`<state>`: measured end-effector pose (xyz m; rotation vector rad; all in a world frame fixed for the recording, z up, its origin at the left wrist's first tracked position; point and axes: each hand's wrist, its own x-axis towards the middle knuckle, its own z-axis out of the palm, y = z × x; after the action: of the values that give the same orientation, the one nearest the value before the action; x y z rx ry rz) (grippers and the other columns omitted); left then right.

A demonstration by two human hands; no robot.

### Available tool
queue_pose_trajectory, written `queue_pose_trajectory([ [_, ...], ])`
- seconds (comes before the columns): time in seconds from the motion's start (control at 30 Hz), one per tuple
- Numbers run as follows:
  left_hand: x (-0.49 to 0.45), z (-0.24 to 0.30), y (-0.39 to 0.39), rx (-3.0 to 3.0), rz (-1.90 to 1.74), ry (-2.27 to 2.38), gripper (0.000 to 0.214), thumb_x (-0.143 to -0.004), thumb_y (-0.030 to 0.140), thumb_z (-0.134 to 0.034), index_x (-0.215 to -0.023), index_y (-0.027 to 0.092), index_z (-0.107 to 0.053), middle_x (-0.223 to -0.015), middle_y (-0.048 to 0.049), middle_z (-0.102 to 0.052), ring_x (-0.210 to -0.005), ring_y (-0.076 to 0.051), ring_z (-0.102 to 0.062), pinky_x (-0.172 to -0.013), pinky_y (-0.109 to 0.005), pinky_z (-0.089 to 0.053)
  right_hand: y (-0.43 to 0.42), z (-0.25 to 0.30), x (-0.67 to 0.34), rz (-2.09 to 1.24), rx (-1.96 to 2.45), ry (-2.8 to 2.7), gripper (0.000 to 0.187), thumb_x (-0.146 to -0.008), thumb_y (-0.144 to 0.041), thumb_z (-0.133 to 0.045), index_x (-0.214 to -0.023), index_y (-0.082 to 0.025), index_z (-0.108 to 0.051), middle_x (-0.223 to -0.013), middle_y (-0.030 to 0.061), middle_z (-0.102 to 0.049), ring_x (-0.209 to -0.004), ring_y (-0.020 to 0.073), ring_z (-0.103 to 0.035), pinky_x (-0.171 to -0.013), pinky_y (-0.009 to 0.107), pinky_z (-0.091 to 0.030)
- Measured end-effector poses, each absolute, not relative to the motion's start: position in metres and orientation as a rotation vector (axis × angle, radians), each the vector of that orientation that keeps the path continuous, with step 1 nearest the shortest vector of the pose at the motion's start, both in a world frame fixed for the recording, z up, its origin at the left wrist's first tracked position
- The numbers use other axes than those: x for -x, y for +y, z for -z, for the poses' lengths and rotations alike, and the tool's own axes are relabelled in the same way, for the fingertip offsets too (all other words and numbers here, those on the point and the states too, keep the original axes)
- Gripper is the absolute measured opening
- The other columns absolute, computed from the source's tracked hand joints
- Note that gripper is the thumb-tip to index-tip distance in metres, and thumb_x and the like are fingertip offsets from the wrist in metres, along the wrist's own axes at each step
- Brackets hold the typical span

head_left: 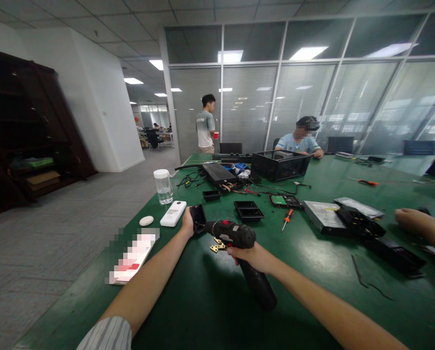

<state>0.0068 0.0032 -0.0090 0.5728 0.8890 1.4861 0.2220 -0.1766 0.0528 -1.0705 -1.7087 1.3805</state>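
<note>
Black is the drill (pixel 234 233) in your right hand (pixel 252 257), whose fingers are clamped around its handle. Golden metal pieces (pixel 217 246) lie beside it on the green surface (pixel 188 301). Your left hand (pixel 188 223) has its fingers closed on a black box (pixel 199 219), near the drill's nose; whether these touch, I cannot tell. If your grasp loosens, the box could turn and the tip slip toward your fingers. Farther, the two-compartment tray (pixel 252 217) shows no clear contents; the jar (pixel 163 187) seems to hold clear liquid.

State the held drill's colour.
The drill is black with a little red, best seen in the head view.
</note>
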Motion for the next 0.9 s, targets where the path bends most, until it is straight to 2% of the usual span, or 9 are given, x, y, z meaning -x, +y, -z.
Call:
queue_pose_trajectory([
  [0.37, -0.008, 0.006, 0.003, -0.568, -1.510, 0.876, 0.031, -0.071, 0.049, -0.057, -0.064, 0.019, -0.050, -0.052, 0.0035, -0.050, -0.045, -0.013, -0.048, -0.048, -0.025, -0.040, -0.183, -0.065, -0.219, -1.360, 1.088, -1.730, 0.034, -0.074, -0.050, -0.067, -0.077, -0.018, -0.056, -0.063, -0.0036, -0.050, -0.058, 0.0117, -0.048, -0.056, 0.026, -0.037],
  [0.53, -0.007, 0.007, 0.003, -0.569, -1.489, 0.903, 0.027, -0.073, 0.046, -0.053, -0.065, 0.020, -0.051, -0.053, 0.0032, -0.051, -0.043, -0.013, -0.048, -0.046, -0.025, -0.040, -0.180, -0.060, -0.221, -1.353, 1.084, -1.736, 0.033, -0.075, -0.049, -0.067, -0.078, -0.018, -0.057, -0.063, -0.0036, -0.050, -0.058, 0.0115, -0.046, -0.056, 0.026, -0.037],
  [0.9, -0.008, 0.005, 0.001, -0.572, -1.485, 0.927, 0.027, -0.074, 0.045, -0.052, -0.065, 0.020, -0.051, -0.052, 0.0027, -0.051, -0.042, -0.013, -0.047, -0.045, -0.024, -0.039, -0.179, -0.058, -0.220, -1.368, 1.091, -1.731, 0.030, -0.078, -0.045, -0.066, -0.087, -0.018, -0.058, -0.064, -0.0037, -0.050, -0.057, 0.0116, -0.048, -0.054, 0.025, -0.039],
])
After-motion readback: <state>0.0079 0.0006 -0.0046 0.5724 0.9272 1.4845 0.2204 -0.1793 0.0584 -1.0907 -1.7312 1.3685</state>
